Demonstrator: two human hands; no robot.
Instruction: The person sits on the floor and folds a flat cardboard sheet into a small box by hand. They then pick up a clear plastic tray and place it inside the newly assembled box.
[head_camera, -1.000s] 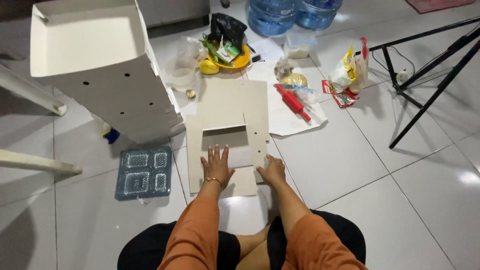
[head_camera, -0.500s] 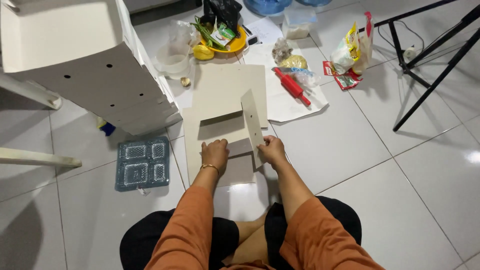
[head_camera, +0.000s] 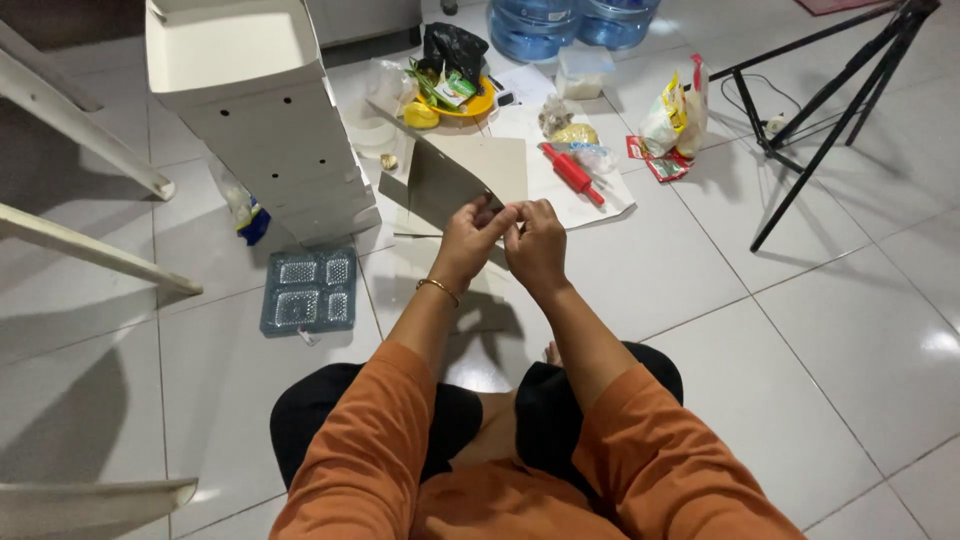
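I sit on a white tiled floor in orange sleeves. A flat beige board (head_camera: 470, 170) is lifted off the floor and tilted up in front of me. My left hand (head_camera: 465, 238), with a thin bracelet on its wrist, grips the board's near edge. Close beside it, my right hand (head_camera: 535, 240) pinches the same edge, the fingertips of both hands nearly touching. Another beige panel (head_camera: 480, 300) lies flat on the tiles under my hands.
A tall white cabinet piece (head_camera: 265, 110) with small holes stands at the left. A clear plastic compartment tray (head_camera: 310, 290) lies beside it. A red screwdriver (head_camera: 570, 172), a yellow plate (head_camera: 470, 105), snack bags (head_camera: 670, 120), water jugs (head_camera: 530, 25) and a black tripod (head_camera: 830, 100) lie beyond.
The board lay flat on the floor under my hands a second ago. Both hands have lifted it and tipped it upright, and they have come together on its near edge.
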